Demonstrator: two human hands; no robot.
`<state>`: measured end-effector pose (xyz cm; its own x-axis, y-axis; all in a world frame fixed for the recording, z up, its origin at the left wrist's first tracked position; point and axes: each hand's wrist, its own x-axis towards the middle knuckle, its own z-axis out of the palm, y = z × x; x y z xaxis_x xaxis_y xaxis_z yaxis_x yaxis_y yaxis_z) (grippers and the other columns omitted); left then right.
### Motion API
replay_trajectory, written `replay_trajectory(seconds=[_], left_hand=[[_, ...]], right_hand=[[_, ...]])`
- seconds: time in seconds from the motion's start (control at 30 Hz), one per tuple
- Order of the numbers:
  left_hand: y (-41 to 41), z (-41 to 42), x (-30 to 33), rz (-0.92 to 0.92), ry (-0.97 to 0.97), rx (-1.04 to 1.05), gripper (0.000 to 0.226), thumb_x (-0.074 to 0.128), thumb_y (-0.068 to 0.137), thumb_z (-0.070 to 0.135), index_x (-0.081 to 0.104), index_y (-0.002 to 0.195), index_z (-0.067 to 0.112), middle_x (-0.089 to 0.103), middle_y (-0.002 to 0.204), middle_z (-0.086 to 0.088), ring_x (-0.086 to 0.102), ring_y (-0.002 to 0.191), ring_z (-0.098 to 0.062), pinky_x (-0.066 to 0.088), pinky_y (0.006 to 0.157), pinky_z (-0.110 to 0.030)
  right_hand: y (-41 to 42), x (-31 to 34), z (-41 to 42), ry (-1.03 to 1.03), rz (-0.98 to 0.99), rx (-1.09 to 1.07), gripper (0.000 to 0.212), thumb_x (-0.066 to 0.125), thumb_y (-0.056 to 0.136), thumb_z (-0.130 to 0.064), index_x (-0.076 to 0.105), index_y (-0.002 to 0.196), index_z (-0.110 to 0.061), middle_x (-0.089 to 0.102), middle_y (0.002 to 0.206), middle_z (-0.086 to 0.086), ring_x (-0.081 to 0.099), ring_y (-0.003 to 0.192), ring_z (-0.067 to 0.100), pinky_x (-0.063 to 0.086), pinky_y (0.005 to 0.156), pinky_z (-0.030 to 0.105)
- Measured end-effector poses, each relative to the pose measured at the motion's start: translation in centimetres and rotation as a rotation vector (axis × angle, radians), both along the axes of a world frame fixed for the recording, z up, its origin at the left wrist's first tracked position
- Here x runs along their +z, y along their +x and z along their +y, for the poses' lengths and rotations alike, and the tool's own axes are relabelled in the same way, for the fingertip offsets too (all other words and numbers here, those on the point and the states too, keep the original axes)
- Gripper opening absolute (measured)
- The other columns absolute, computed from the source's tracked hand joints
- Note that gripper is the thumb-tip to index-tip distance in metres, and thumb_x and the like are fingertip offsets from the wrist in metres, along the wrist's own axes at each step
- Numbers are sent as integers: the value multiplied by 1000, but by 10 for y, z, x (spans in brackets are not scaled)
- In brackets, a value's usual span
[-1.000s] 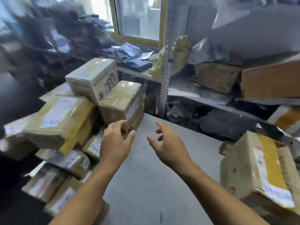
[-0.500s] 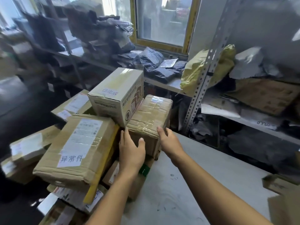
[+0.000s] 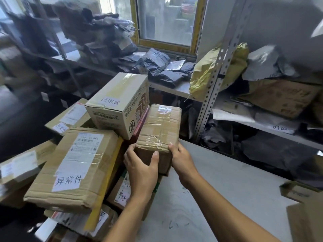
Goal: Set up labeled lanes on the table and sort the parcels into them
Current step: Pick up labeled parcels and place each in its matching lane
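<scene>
A small brown cardboard parcel [image 3: 158, 131], wrapped in shiny clear tape with creased edges, sits atop the pile at the left edge of the grey counter [image 3: 218, 198], beside a white printed box [image 3: 118, 105]. The left hand [image 3: 141, 170] and right hand [image 3: 181, 159] grasp its near end, each grip curled round a corner.

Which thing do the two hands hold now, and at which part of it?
The taped brown box, at its near end: left hand on the left corner, thumb across the front; right hand on the right side.
</scene>
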<state>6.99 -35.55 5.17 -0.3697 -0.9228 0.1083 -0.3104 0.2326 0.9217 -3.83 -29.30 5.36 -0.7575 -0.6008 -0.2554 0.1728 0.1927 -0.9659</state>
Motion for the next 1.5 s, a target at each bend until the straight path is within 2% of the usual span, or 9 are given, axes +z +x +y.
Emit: replay_trajectory(seconds=[0.27,0.53,0.73,0.9,1.03,1.17,1.3,1.4,1.5], left_hand=[[0,47,13,128,-77,-147,76,76,81,33,24,137,37,48,135,-3,54,116,-15,43,76,-2],[-10,136,21,-125,-186,-291,96,81,57,53,30,137,42,21,144,-20,36,127,-39,50,95,-51],[-16,200,30,-200,-208,-239,96,71,54,58,27,136,36,22,143,-25,34,125,-44,50,93,-48],[-15,229,32,-129,-160,-203,90,82,58,56,34,132,41,33,135,-13,42,121,-33,41,89,-30],[-13,247,34,-74,10,-166,79,83,63,56,41,129,42,39,133,-8,47,114,-23,30,68,-10],[-7,263,30,-52,91,-137,79,82,63,58,44,129,38,47,128,-6,46,103,-15,29,64,-10],[2,265,25,92,292,-72,79,75,51,68,46,120,41,58,116,2,57,104,-16,41,68,-21],[10,267,17,242,464,-15,80,76,49,66,47,118,36,61,106,11,61,100,-9,46,70,-24],[19,276,10,286,563,-3,83,78,51,63,46,121,32,63,109,6,62,103,-16,54,85,-40]], right_hand=[[7,9,60,-145,-57,-68,31,46,103,-33,62,129,-28,74,114,-9,69,105,9,53,84,26],[13,25,139,-153,-40,-120,27,48,103,-33,63,125,-28,75,108,-5,73,95,12,56,63,23],[18,29,209,-120,-15,-91,31,39,106,-37,65,123,-32,71,120,-7,68,106,7,56,89,27],[20,48,256,-148,-21,-27,49,31,108,-38,69,88,-63,68,93,-38,63,96,-16,50,75,7],[15,37,287,-36,29,-83,37,35,103,-49,57,133,-43,54,135,-14,51,123,10,47,105,38],[20,10,315,106,49,-215,42,48,102,-31,47,144,-31,44,146,2,48,128,19,47,106,47],[27,-9,339,182,-163,-301,85,61,91,-57,17,157,-27,25,161,3,33,143,28,34,114,53],[32,-10,343,-28,-460,-179,66,49,95,-60,29,152,-34,53,144,0,51,128,26,46,98,54],[38,-3,342,-84,-423,-105,35,44,100,-49,46,135,-49,64,125,-2,59,113,25,54,76,49]])
